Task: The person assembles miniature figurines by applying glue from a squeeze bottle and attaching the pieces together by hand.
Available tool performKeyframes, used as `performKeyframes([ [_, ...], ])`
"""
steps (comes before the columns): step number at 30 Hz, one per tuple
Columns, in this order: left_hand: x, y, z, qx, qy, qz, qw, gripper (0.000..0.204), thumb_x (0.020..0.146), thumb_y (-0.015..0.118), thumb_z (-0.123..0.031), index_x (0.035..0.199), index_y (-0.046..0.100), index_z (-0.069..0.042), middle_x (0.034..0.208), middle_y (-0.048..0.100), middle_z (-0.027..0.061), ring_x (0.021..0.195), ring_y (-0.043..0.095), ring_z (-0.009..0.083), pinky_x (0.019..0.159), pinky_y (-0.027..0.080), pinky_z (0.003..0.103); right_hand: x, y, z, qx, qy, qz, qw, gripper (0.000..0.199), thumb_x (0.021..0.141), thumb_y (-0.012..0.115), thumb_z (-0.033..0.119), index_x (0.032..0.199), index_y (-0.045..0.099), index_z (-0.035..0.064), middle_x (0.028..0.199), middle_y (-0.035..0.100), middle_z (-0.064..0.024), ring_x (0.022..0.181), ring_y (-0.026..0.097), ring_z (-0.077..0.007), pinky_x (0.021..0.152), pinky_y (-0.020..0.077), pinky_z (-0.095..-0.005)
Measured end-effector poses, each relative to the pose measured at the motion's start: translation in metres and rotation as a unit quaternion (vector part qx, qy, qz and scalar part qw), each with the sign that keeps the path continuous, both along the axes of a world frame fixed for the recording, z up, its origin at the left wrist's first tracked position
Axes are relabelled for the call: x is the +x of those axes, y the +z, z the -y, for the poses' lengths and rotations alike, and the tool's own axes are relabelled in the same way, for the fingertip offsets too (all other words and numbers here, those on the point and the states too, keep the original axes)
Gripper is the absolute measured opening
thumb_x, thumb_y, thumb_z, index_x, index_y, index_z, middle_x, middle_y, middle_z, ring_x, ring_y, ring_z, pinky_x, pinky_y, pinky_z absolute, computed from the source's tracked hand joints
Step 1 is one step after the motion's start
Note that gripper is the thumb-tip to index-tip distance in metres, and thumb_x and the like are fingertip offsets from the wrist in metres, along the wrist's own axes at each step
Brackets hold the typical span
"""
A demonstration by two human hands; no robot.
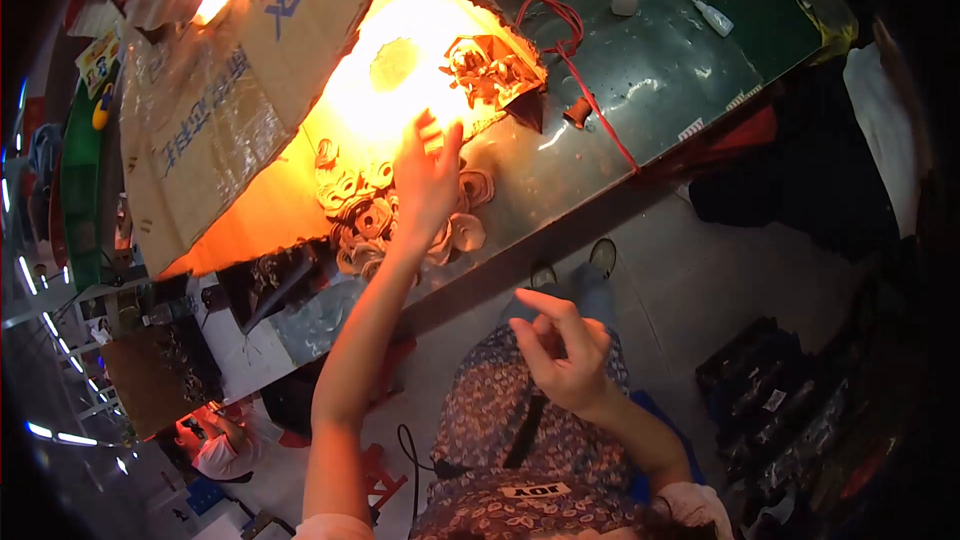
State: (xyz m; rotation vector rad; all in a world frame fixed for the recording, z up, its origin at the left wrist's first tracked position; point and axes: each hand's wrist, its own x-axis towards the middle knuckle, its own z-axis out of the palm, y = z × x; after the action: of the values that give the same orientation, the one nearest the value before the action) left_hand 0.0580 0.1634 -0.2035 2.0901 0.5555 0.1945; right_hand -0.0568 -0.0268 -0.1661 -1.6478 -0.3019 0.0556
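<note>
Workshop background, lower left: one other person [222, 455], small, in reddish light. Next, one cardboard hood [200, 80], its open side facing right, glowing orange-white inside. At its mouth, one heap of brown rolled rosettes [372, 218], round, without a clear long axis, lying below the left fingers and on both sides of that wrist. Left hand [430, 180]: nearest the heap, directly over it, fingers bent toward the light; glare makes it hard to tell whether the fingertips meet or hold anything. Beyond them, one pale disc [395, 64], washed out. Farther right, one brown flower cluster [488, 70]. Right hand [567, 350]: over a patterned apron [495, 400], well apart from the heap, thumb and forefinger separated, nothing visible between. On the table [640, 135], rightward: brown spool [577, 113], red cord [601, 115], small bottle [625, 0], pale-handled tool [715, 20].
</note>
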Motion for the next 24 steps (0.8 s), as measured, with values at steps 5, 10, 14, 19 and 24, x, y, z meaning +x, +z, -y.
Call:
performKeyframes([
  [5, 0.092, -0.025, -0.037, 0.025, 0.05, -0.058, 0.997, 0.064, 0.082, 0.066, -0.035, 0.131, 0.037, -0.006, 0.089, 0.061, 0.0096, 0.071, 0.057, 0.0136, 0.067, 0.048, 0.029, -0.005, -0.023, 0.038, -0.094, -0.056, -0.109, 0.988, 0.022, 0.079, 0.062, -0.002, 0.101, 0.059, 0.0003, 0.051, 0.042, 0.0021, 0.044, 0.041, -0.0035, 0.041, 0.0319, -0.0207],
  [10, 0.034, -0.039, -0.033, -0.331, 0.142, 0.206, 0.91, 0.018, 0.088, 0.056, -0.01, 0.105, 0.051, -0.008, 0.08, 0.056, 0.001, 0.065, 0.054, 0.0086, 0.063, 0.047, 0.021, 0.007, -0.011, 0.047, -0.103, -0.109, -0.152, 0.977, 0.019, 0.081, 0.061, 0.0, 0.1, 0.059, 0.0003, 0.053, 0.042, 0.0036, 0.047, 0.037, -0.0018, 0.044, 0.0296, -0.0187],
  [14, -0.056, 0.027, 0.019, -0.535, 0.155, 0.066, 0.828, 0.011, 0.089, 0.05, -0.009, 0.098, 0.051, -0.002, 0.089, 0.058, 0.0059, 0.081, 0.058, 0.0145, 0.076, 0.05, 0.029, 0.023, 0.014, 0.025, -0.004, -0.084, -0.238, 0.968, 0.024, 0.081, 0.062, 0.002, 0.104, 0.057, -0.0001, 0.065, 0.048, 0.0022, 0.056, 0.042, -0.0017, 0.05, 0.0342, -0.0169],
  [19, -0.123, 0.108, 0.057, -0.685, 0.027, -0.024, 0.728, 0.044, 0.085, 0.048, -0.006, 0.128, 0.037, -0.001, 0.116, 0.053, 0.01, 0.106, 0.052, 0.0177, 0.097, 0.038, 0.034, 0.036, 0.054, 0.004, 0.055, -0.011, -0.13, 0.99, 0.031, 0.08, 0.062, 0.001, 0.111, 0.058, 0.0018, 0.101, 0.054, -0.0055, 0.076, 0.055, -0.0076, 0.065, 0.0453, -0.0192],
  [24, -0.144, 0.156, 0.071, -0.675, -0.053, -0.072, 0.732, 0.056, 0.085, 0.057, -0.009, 0.134, 0.032, -0.002, 0.122, 0.048, 0.0101, 0.113, 0.048, 0.0182, 0.096, 0.039, 0.033, 0.027, 0.102, 0.026, 0.075, 0.003, -0.191, 0.979, 0.02, 0.082, 0.059, -0.003, 0.102, 0.062, -0.0025, 0.099, 0.055, -0.0055, 0.076, 0.059, -0.0087, 0.066, 0.0473, -0.0192],
])
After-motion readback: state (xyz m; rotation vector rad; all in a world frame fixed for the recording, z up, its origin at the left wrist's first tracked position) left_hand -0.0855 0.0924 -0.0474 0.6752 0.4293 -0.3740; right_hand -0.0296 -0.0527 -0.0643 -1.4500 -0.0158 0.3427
